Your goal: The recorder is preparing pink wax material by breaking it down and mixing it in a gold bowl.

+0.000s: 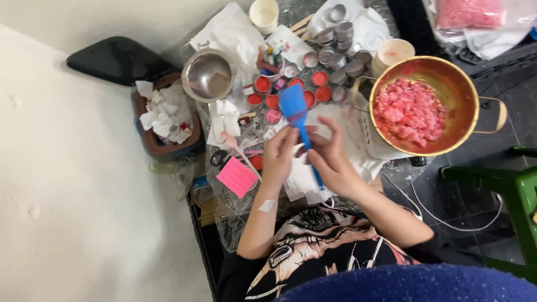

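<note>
Both hands meet at frame centre over a cluttered worktop [341,151]. The left hand [278,156] and right hand [330,159] together hold a blue spatula [295,109]. Its long axis runs from the broad blade at 12 o'clock down to the handle end at 6 o'clock, tilted slightly toward 5. The left fingers are curled shut on the handle just below the blade. The right fingers close on the same handle from the 3 o'clock side, thumb and forefinger pinching near the neck; the lower handle passes under the right palm. Neither hand is clearly nearer the blade; both sit directly beneath it.

At 2 o'clock from the hands stands a brass-coloured pot [464,89] holding pink lumps [408,112], apart from the spatula. Directly beyond the blade, at 12 o'clock, lie small round tins with red fill [263,84]. A steel bowl [208,75] sits at 11 o'clock, a pink card [236,177] at 8 o'clock.
</note>
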